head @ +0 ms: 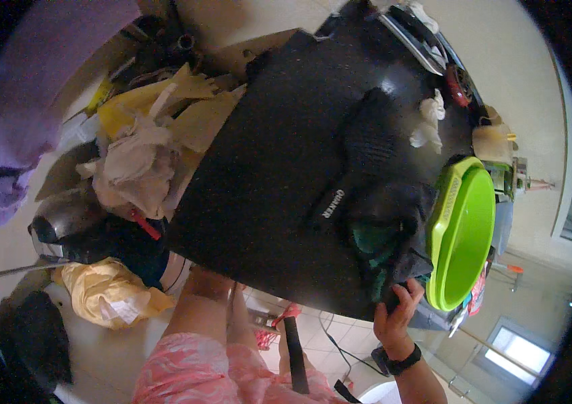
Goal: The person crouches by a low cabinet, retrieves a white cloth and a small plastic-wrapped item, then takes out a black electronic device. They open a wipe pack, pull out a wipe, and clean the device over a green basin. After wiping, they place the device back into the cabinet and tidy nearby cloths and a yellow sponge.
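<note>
A dark table (265, 166) spreads before me. On its right side lies a rumpled black garment (374, 146) with ribbed parts, dark green patches and a strap bearing white writing. My right hand (399, 310), with a black watch on the wrist, is at the table's near right edge. Its thumb and fingers close on the garment's near end. Just beyond those fingers stands a lime-green plastic basin (470, 242), seen tilted at the table's right side. My left hand is out of view.
Crumpled white tissue (430, 121) and a red object (457, 86) lie near the table's far right edge. Left of the table are a pale plastic bag (139, 166), an orange-yellow bag (114, 293) and purple cloth (38, 101). A cable (339, 343) trails over the tiled floor.
</note>
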`<state>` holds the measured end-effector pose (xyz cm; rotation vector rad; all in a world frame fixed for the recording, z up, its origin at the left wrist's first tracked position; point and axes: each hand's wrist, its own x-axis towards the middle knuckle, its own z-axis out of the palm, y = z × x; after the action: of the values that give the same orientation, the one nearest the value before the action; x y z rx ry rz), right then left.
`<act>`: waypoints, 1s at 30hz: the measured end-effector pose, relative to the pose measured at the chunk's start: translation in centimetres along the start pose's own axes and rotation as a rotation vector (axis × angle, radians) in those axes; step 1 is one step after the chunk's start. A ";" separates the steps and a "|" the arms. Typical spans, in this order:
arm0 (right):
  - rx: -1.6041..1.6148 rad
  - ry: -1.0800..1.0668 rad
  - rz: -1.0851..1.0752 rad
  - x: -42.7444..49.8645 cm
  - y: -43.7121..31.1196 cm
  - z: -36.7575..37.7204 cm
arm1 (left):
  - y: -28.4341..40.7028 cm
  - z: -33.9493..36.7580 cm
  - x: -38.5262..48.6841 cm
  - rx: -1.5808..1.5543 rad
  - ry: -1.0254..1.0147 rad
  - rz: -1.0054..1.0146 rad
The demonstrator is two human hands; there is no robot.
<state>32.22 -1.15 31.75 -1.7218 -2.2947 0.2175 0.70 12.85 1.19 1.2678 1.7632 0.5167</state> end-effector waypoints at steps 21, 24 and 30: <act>-0.017 -0.004 -0.013 -0.4 0.4 0.3 | 0.1 0.7 -0.7 -0.044 -0.022 0.008; -0.023 -0.004 -0.025 -0.4 0.4 0.3 | 0.2 0.7 -0.6 -0.039 -0.026 0.006; 0.002 -0.017 -0.006 -0.3 0.3 0.0 | 0.4 0.8 -0.4 -0.030 -0.030 0.005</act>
<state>32.57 -1.37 31.61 -1.7180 -2.3104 0.2341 1.62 12.53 1.27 1.2539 1.7214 0.5223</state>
